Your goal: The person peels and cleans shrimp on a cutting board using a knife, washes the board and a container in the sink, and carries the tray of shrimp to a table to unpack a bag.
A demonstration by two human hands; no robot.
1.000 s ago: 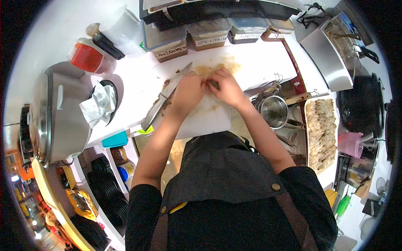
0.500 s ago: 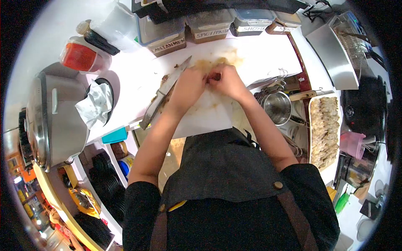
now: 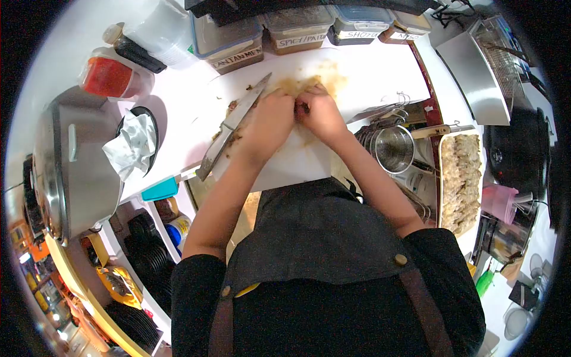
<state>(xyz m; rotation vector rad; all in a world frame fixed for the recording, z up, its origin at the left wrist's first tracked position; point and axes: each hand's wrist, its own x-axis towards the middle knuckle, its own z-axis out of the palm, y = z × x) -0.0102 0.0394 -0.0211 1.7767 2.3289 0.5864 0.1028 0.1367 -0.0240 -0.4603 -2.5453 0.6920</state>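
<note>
Gently does it: the right hand curls round a small dark piece, close against the left hand, whose grip I can't make out; staying low over the cutting board would catch crumbs. Less of the piece shows than half a second ago. Leftward, the knife lies as before; mind it.

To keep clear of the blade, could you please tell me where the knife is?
In the head view, the knife lies aslant just left of the left hand, tip pointing toward the lidded containers.
</note>
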